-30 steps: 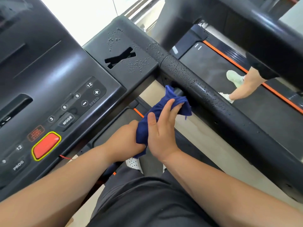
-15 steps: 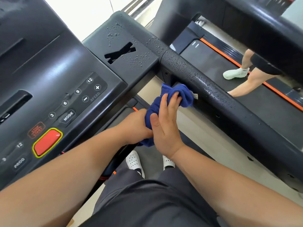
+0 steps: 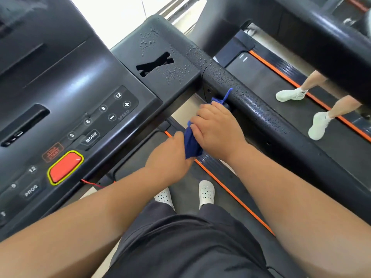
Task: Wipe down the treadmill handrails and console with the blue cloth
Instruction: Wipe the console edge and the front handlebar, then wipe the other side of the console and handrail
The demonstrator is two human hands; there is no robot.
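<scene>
My right hand [image 3: 218, 129] has curled its fingers round the cloth [image 3: 191, 144] under the handrail [image 3: 261, 111]; my left hand [image 3: 168, 155] grips its tail.

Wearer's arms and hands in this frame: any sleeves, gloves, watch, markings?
Left hand and right hand are bare: no gloves, rings, watch or wristband visible. Left forearm and right forearm are uncovered to the frame edge, no sleeve in view. No markings show.

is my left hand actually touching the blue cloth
Touching. The head view shows the left hand gripping the lower end of the blue cloth, the fabric running straight into its grip with no gap.
</scene>
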